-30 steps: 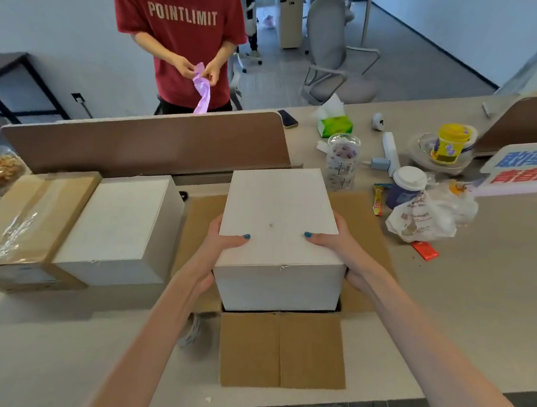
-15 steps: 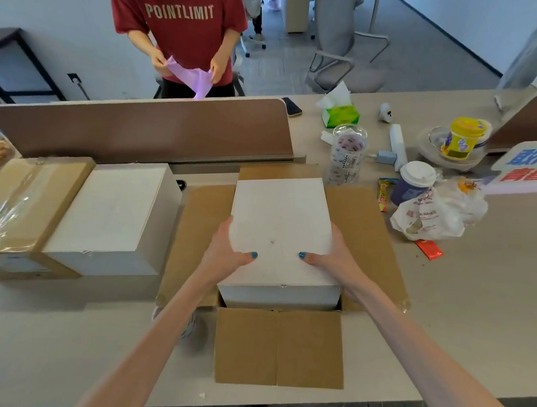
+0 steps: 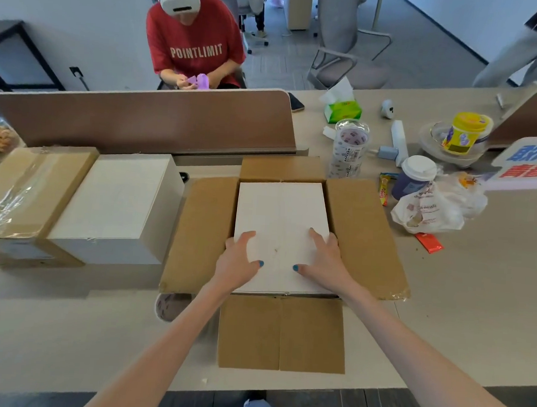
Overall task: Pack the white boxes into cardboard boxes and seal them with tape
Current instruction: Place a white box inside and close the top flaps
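Left grip [image 3: 238, 261] lies flat on top of the white box [image 3: 281, 210], near its left edge. Fingers straight, thumb turned inward. Released, pressing, clasping nothing. Right grip [image 3: 326, 260] does the same on the right half: fingers spread and straight, thumb pointing toward the other thumb. The thumbs stay apart.

White box sits down inside the open cardboard box [image 3: 362, 234], its top about level with the flap folds. All four flaps are laid outward: left and right ones flat to the sides, far one toward the divider panel [image 3: 146, 117], near one reaching to the worktop [image 3: 475, 294] edge.

Left of it, second white box [image 3: 116, 200] stands on the worktop, touching a taped cardboard box [image 3: 26, 188] on its far left side. That one has clear tape running along its top.

Stack of tape rolls [image 3: 349, 148] stands upright just past the far right corner of the open box. A single roll [image 3: 169, 307] shows partly from under the left flap's near corner.

Right side clutter:
- lidded paper cup [image 3: 415, 177] touching a white plastic bag [image 3: 433, 210]
- red packet [image 3: 428, 243] near the bag
- yellow tub [image 3: 463, 130] in a glass bowl
- green tissue pack [image 3: 342, 108]

Beyond the divider, a seated person in a red shirt [image 3: 195, 44] holds something purple.
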A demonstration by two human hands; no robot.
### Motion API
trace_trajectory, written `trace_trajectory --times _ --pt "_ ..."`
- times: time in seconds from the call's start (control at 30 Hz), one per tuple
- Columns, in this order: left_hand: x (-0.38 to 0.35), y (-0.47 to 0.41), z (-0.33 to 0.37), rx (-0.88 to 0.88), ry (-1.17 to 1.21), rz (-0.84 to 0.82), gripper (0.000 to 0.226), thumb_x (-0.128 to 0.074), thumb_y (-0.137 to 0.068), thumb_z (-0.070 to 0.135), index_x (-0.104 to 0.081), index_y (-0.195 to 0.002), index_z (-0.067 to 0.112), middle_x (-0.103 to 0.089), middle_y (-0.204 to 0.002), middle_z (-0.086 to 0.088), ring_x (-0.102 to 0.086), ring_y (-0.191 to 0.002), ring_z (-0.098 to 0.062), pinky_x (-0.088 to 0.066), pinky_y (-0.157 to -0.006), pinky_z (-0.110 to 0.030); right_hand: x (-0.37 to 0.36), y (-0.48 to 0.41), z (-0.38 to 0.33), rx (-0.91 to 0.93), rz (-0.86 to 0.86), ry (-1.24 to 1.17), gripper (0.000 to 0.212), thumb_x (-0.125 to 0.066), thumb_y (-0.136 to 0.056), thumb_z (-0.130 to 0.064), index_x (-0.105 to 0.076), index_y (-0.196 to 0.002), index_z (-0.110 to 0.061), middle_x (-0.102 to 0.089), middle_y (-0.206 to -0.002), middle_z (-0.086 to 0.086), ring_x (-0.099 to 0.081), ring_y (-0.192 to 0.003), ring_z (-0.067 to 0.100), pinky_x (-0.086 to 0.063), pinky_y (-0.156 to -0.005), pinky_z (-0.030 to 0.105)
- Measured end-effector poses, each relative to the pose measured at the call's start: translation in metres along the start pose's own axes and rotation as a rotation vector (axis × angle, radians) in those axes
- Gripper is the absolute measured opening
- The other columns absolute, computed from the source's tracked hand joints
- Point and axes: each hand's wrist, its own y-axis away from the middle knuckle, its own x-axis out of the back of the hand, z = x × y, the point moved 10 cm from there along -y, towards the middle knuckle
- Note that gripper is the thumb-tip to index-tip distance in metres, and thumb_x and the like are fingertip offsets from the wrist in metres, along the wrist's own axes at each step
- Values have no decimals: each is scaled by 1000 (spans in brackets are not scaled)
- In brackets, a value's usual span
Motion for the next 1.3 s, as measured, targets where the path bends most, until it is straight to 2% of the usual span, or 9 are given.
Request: trace_trajectory --times 0.17,0.33,0.47,0.67,0.8,0.97,1.07,1.17,1.3 --pt "5 3 2 -16 -42 55 59 -65 -89 24 -37 -142 24 -36 -142 -8 -54 -109 -24 -42 -81 -30 0 0 3 -17 -2 46 91 -73 -82 -32 -15 -152 -19 -4 -154 6 -15 -143 26 -27 -111 35" --pt "10 26 17 -290 -526 182 41 -46 -93 2 -49 -132 14 -46 -141 -3 -46 -126 -22 -49 -86 -35 5 8 -1 52 75 431 66 -56 -91 -43 -28 -143 -14 -6 -157 10 -16 -145 28 -37 -106 38" --pt "-2 54 12 -602 -688 140 56 -63 -75 -8 -57 -128 8 -54 -138 -14 -51 -128 -28 -52 -91 -40 2 29 -8 279 92 728 51 -35 -102 -32 -25 -147 -9 -8 -160 11 -2 -149 26 -12 -121 36" --pt "-5 88 -18 -861 -779 44 83 -74 -52 -7 -57 -131 14 -57 -137 -6 -55 -125 -19 -44 -104 -37 -1 70 1 598 75 897 55 -45 -93 -1 -33 -147 -6 -27 -157 13 -29 -144 26 -20 -117 33" --pt "-10 100 -35 -871 -895 41 89 -62 -63 -2 -36 -147 13 -40 -151 -5 -36 -140 -16 -22 -116 -35 -1 94 15 719 5 1045 72 -69 -71 -10 -46 -140 -5 -43 -147 15 -45 -134 26 -35 -110 37" --pt "-14 102 -42 -839 -957 104 87 -64 -78 -2 -20 -153 10 -10 -160 -3 13 -147 -11 -11 -118 -38 -6 109 26 754 0 1187 70 -58 -82 -22 -37 -146 -1 -36 -151 18 -38 -139 29 -33 -113 43" --pt "-12 103 -42 -843 -965 115 98 -64 -75 -7 -9 -154 14 -20 -159 -2 15 -146 -9 -9 -119 -36 -4 116 17 854 60 1188 56 -42 -89 -21 -45 -141 -1 -47 -144 17 -48 -132 28 -36 -109 42" --pt "-8 103 -43 -830 -916 100 107 -66 -73 -5 0 -154 20 -35 -153 0 10 -147 -7 -27 -117 -38 1 117 8 905 40 1134 59 -67 -76 -20 -57 -132 -4 -57 -136 12 -58 -123 23 -49 -99 38" --pt "2 107 -34 -792 -695 94 90 -56 -80 -10 -18 -151 28 -27 -157 2 -12 -148 -16 -25 -117 -43 12 117 1 902 85 1030 47 -42 -82 -15 -64 -122 -9 -63 -129 7 -63 -115 20 -54 -92 35"
